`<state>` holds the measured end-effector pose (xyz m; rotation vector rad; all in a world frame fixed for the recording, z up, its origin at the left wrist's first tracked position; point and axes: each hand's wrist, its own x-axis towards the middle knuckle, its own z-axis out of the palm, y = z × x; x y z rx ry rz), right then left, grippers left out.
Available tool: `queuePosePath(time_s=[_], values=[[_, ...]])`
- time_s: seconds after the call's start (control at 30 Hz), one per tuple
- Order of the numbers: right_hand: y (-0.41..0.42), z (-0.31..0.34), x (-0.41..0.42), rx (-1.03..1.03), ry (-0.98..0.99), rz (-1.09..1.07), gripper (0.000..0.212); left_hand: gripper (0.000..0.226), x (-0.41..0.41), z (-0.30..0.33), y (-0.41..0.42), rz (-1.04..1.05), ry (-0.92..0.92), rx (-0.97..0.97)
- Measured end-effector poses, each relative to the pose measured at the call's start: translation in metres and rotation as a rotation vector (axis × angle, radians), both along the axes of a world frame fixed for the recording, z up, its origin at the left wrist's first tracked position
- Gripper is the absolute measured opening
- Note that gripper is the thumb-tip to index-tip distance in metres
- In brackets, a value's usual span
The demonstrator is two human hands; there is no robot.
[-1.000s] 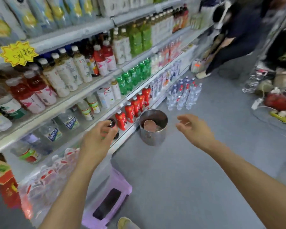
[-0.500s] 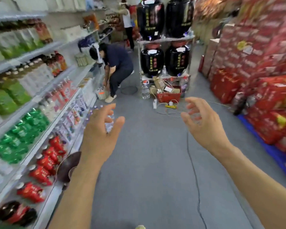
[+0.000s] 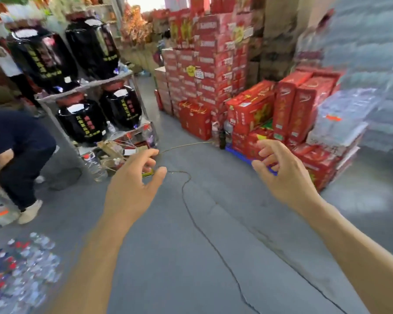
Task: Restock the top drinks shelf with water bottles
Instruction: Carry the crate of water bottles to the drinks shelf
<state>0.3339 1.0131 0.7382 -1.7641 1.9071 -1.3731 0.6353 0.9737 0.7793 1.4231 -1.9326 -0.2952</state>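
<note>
- Both hands are empty: the left hand [image 3: 132, 189] has loosely curled fingers [image 3: 149, 155] with the thumb out, the right hand [image 3: 286, 177] has relaxed, half-bent fingers [image 3: 264, 152], and neither grasps anything.
- Water bottles [image 3: 21, 264], a blurred cluster seen cap-up, stand on the grey floor [image 3: 191, 257] at the near left, below and left of the left forearm; their long axes look upright.
- Judging by this, the left hand is the nearer one, and a reach must go down and left.
- Far right, wrapped clear packs [image 3: 340, 118] sit beside red cartons [image 3: 252, 114]; whether they are water I cannot tell.
- No top drinks shelf is in view.
</note>
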Motion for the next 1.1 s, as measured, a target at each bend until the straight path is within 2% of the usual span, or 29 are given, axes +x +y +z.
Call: queuePosePath(time_s=[0.2,0.33,0.47,0.7,0.97,1.1], values=[[-0.002,-0.022,-0.106,0.079,-0.057,-0.262,0.035,0.032,-0.12,-0.024,-0.07,-0.271,-0.017,0.067],[-0.013,-0.031,-0.21,0.136,0.018,-0.396,0.039,0.034,-0.245,-0.04,-0.123,-0.438,-0.038,0.097],[-0.04,-0.033,-0.33,0.256,0.085,-0.426,0.042,0.036,-0.384,-0.056,-0.172,-0.542,-0.059,0.127],[-0.118,-0.031,-0.53,0.4,0.044,-0.443,0.042,0.04,-0.598,-0.072,-0.256,-0.524,-0.077,0.24],[-0.262,-0.056,-0.693,0.478,0.027,-0.344,0.041,0.043,-0.761,-0.103,-0.375,-0.467,-0.149,0.287],[-0.353,-0.073,-0.772,0.469,0.026,-0.336,0.042,0.049,-0.831,-0.137,-0.451,-0.446,-0.161,0.375]])
